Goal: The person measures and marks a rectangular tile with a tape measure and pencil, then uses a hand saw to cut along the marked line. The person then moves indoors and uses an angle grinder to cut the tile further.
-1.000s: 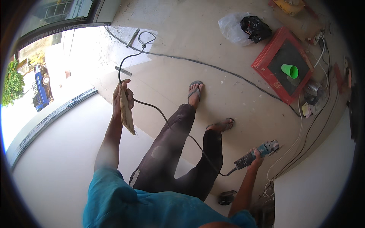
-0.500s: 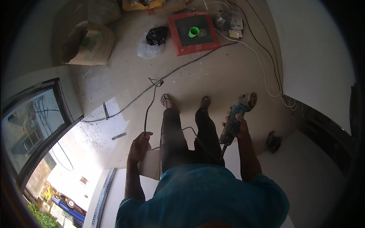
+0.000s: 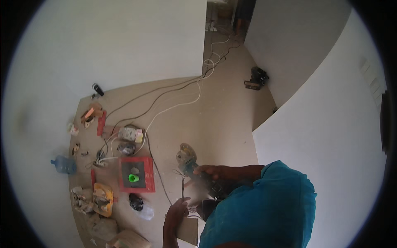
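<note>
My right hand (image 3: 207, 170) is wrapped round the body of an angle grinder (image 3: 188, 160). The grinder's disc (image 3: 187, 147) and guard point away from me, clear of the floor. My left hand (image 3: 178, 207) is closed round a dark power cable (image 3: 182, 188), whose free end with a small loop sticks up close to the grinder head. A flat piece of brown cardboard (image 3: 188, 231) hangs just below my left hand; whether the fingers also grip it, I cannot tell. My teal sleeve hides part of the right arm, and my legs are mostly covered.
A red-framed board (image 3: 150, 175) with a green cup (image 3: 133, 178) lies on the floor at left. Near it are a black plastic bag (image 3: 135, 202), an orange sack (image 3: 108, 201) and a blue water jug (image 3: 65, 164). White cables (image 3: 175, 106) run toward the doorway. A black object (image 3: 259, 76) stands by the right wall.
The view has swung to the right, so the red board now lies at left and the doorway shows. Both hands keep hold of the grinder and cable, which are now closer together.
</note>
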Motion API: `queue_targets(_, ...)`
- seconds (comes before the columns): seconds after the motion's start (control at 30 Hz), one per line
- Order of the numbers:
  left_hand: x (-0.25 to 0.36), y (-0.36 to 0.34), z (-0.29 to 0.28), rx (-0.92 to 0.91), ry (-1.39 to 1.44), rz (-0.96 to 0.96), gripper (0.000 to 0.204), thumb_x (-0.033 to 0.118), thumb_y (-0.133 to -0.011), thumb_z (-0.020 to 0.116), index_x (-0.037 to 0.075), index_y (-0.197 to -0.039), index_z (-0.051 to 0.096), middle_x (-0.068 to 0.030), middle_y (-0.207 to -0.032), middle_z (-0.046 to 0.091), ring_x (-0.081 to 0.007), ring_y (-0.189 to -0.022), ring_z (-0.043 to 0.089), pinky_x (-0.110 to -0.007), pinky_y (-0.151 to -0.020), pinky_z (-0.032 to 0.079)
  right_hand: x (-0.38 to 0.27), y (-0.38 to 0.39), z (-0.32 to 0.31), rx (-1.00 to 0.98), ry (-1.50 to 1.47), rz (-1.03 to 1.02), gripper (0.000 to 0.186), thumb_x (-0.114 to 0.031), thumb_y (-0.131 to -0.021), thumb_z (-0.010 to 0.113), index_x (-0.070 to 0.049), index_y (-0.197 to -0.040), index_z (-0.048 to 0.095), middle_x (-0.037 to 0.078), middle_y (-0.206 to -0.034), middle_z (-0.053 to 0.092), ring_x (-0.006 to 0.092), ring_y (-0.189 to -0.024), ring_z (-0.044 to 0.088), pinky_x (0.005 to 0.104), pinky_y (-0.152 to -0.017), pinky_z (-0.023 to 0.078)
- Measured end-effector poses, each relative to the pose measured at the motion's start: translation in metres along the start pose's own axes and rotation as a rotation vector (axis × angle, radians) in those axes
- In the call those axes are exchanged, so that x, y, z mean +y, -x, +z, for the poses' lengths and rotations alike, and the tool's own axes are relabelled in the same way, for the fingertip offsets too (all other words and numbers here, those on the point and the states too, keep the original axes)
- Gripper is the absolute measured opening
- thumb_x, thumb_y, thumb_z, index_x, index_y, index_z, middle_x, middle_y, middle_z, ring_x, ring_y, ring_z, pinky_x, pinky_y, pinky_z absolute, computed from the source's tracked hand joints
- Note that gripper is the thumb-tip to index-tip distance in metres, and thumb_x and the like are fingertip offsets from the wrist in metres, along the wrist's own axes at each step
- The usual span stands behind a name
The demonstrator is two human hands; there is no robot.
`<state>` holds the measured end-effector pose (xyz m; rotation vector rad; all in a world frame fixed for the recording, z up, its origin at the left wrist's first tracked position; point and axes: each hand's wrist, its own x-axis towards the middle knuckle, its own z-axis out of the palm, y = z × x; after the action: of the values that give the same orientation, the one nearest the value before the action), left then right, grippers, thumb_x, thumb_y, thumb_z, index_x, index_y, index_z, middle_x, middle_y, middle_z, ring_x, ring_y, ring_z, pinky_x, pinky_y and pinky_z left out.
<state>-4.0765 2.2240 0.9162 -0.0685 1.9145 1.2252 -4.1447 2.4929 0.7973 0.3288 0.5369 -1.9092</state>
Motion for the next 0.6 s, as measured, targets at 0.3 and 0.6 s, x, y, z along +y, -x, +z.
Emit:
queue_targets(0.3, 0.113, -0.050, -0.006, -0.070, -0.360, 0.266, 0.031, 0.020, -0.099, 0.047, 0.002, -0.121, 0.060, -0.0131, -0.085, 0.061, -0.0229, -0.078, 0.062, -0.038, -0.072, 0.050, -0.113, 0.050, -0.011, -0.217, -0.020, -0.310, 0.051, -0.027, -0.090, 0.066, -0.010, -0.134, 0.048, 0.020, -0.130, 0.060, 0.0247, -0.095, 0.067, 0.0434, -0.083, 0.058)
queue_targets(0.6, 0.055, -0.149, -0.092, 0.186, -0.130, 0.060, 0.027, 0.012, -0.094, 0.052, 0.006, -0.118, 0.062, -0.0108, -0.094, 0.061, -0.0215, -0.078, 0.061, -0.036, -0.070, 0.049, -0.257, 0.108, -0.085, -0.088, -0.250, -0.902, 0.046, -0.028, -0.090, 0.067, -0.006, -0.128, 0.053, 0.020, -0.107, 0.065, 0.0326, -0.090, 0.070, 0.0523, -0.081, 0.059)
